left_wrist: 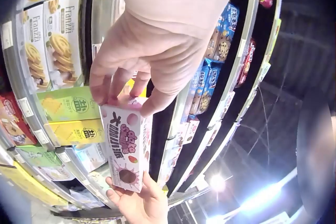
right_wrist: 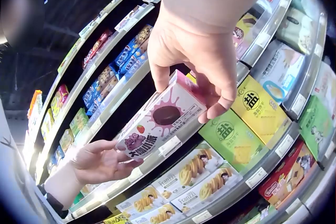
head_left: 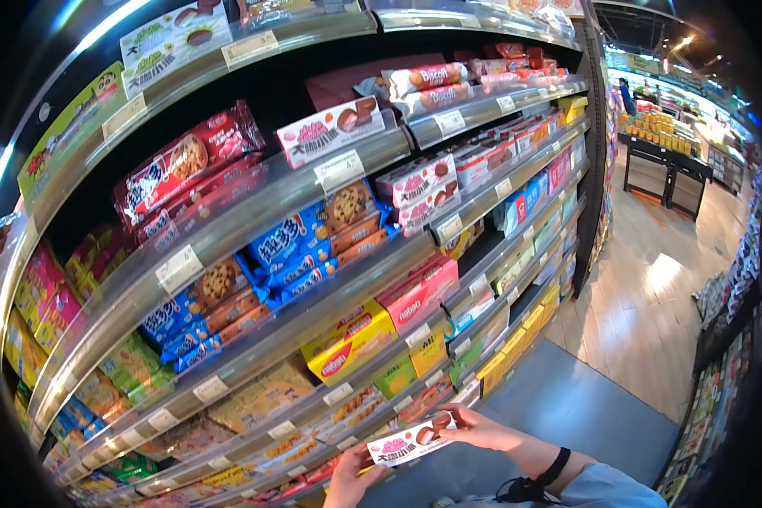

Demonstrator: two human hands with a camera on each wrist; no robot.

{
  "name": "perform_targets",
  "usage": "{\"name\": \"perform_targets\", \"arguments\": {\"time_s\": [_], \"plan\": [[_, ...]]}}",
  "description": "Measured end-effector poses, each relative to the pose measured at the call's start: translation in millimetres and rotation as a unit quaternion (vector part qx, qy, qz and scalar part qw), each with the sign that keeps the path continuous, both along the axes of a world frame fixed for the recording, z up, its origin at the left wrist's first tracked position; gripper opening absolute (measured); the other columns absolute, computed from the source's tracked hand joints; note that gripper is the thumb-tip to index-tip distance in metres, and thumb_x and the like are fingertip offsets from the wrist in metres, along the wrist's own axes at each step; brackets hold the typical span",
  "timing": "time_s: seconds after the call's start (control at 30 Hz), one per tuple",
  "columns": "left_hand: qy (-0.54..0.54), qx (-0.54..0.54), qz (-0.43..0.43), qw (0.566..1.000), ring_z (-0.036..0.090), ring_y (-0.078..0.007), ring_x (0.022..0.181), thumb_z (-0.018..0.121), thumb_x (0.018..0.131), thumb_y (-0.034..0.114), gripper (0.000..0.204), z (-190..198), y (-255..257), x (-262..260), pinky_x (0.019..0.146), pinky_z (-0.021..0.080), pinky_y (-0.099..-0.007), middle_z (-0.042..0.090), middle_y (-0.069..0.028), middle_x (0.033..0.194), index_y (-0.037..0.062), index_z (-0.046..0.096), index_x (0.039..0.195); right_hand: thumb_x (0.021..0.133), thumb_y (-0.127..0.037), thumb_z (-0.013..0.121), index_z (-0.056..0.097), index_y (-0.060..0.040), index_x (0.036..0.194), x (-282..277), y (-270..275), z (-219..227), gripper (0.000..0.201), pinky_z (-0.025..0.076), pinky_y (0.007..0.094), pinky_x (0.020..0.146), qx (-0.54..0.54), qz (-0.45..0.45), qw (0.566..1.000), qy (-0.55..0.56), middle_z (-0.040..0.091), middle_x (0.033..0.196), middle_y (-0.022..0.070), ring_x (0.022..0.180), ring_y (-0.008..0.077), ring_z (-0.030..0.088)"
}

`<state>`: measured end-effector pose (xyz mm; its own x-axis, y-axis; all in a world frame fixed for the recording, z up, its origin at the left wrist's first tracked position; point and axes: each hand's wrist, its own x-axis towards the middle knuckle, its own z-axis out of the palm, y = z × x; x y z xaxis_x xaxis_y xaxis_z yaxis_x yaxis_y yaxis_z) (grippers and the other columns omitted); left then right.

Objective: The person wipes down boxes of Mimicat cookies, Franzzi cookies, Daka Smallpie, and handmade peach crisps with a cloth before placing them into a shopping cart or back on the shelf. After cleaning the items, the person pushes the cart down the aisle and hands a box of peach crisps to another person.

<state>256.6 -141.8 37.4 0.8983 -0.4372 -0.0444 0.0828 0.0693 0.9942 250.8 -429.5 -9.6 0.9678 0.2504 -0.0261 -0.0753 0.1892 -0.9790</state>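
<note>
A small white box with pink lettering and a chocolate pie picture (head_left: 411, 441) is held between both hands, low in the head view. My left hand (head_left: 353, 479) grips its left end; in the left wrist view the thumb and fingers of that hand (left_wrist: 152, 50) pinch the end of the box (left_wrist: 125, 148). My right hand (head_left: 481, 428) holds the other end, and in the right wrist view the thumb and fingers of this hand (right_wrist: 197, 58) wrap the end of the box (right_wrist: 163, 113).
Curved shelves (head_left: 296, 178) rise in front and to the left, stocked with blue cookie packs (head_left: 292, 245), a yellow box (head_left: 347, 340) and similar white boxes (head_left: 330, 129). An aisle floor (head_left: 643, 313) runs at right, with a display table (head_left: 665, 161) beyond. Another shelf edge (head_left: 724, 372) stands far right.
</note>
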Motion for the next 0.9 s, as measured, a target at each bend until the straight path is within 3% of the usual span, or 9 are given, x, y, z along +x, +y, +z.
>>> {"name": "perform_targets", "arguments": {"time_s": [0.17,0.43,0.6,0.67,0.7,0.8,0.87,0.9], "plan": [[-0.036,-0.009,-0.026,0.999,0.055,-0.0212,0.110,0.063,0.082,-0.002,0.050,-14.8,-13.0,35.9,0.093,0.044,-0.0340,0.055,-0.0119,0.125,-0.0013,0.043,0.128,0.090,-0.022,0.064,0.026,-0.0027,0.140,23.1,-17.9,1.5,0.066,0.045,0.0263,0.082,-0.051,-0.004,0.998,-0.019,0.053,0.123,0.0088,0.107,0.0127,0.052],[-0.068,-0.066,0.023,0.995,0.053,-0.0197,0.114,0.059,0.085,-0.004,0.050,-16.0,-56.4,75.1,0.096,0.043,-0.0336,0.055,-0.0105,0.123,0.0017,0.042,0.132,0.088,-0.021,0.066,0.025,-0.0039,0.141,77.1,-60.4,22.7,0.069,0.046,0.0281,0.079,-0.069,0.017,0.997,-0.043,0.053,0.122,0.0093,0.111,0.0138,0.051],[-0.091,-0.060,0.104,0.989,0.051,-0.0195,0.116,0.057,0.086,-0.006,0.052,-6.3,-110.9,83.1,0.097,0.042,-0.0341,0.052,-0.0094,0.127,0.0023,0.039,0.134,0.085,-0.012,0.069,0.027,-0.0050,0.139,124.2,-105.1,32.5,0.068,0.047,0.0280,0.083,-0.047,0.048,0.994,-0.091,0.054,0.119,0.0104,0.106,0.0142,0.055],[-0.086,-0.084,0.149,0.982,0.057,-0.0202,0.109,0.059,0.085,-0.005,0.042,0.4,-139.2,82.8,0.092,0.045,-0.0320,0.059,-0.0099,0.119,0.0028,0.050,0.125,0.084,-0.010,0.069,0.028,-0.0049,0.138,138.7,-132.3,36.3,0.068,0.047,0.0304,0.087,-0.073,0.061,0.991,-0.093,0.055,0.118,0.0105,0.107,0.0152,0.055],[-0.058,-0.017,0.145,0.988,0.054,-0.0222,0.112,0.062,0.084,-0.006,0.052,6.2,-147.6,85.0,0.096,0.045,-0.0350,0.051,-0.0151,0.129,-0.0003,0.040,0.131,0.085,-0.008,0.068,0.028,-0.0053,0.139,142.1,-142.0,44.3,0.067,0.045,0.0302,0.090,-0.079,0.073,0.990,-0.095,0.052,0.121,0.0100,0.109,0.0152,0.053],[-0.113,-0.013,0.166,0.980,0.053,-0.0194,0.114,0.063,0.086,0.001,0.054,3.7,-171.9,90.0,0.091,0.048,-0.0310,0.051,-0.0134,0.131,0.0020,0.038,0.134,0.084,-0.007,0.069,0.027,-0.0045,0.139,155.2,-163.7,59.1,0.070,0.043,0.0313,0.093,-0.085,0.100,0.988,-0.085,0.050,0.123,0.0104,0.110,0.0161,0.052],[-0.092,-0.025,0.195,0.976,0.051,-0.0194,0.118,0.063,0.086,0.000,0.052,14.0,-182.0,90.9,0.092,0.048,-0.0311,0.048,-0.0151,0.133,0.0030,0.042,0.133,0.080,-0.007,0.073,0.029,-0.0031,0.137,161.4,-175.3,81.1,0.072,0.043,0.0327,0.094,-0.132,0.106,0.966,-0.196,0.051,0.122,0.0124,0.110,0.0177,0.053],[-0.164,-0.024,0.228,0.959,0.051,-0.0204,0.118,0.064,0.085,-0.001,0.049,25.5,-186.8,93.1,0.091,0.049,-0.0309,0.048,-0.0158,0.132,0.0026,0.046,0.130,0.077,-0.007,0.076,0.030,-0.0025,0.134,164.0,-178.1,101.9,0.073,0.043,0.0338,0.094,-0.128,0.111,0.962,-0.214,0.051,0.121,0.0138,0.109,0.0186,0.054]]}}
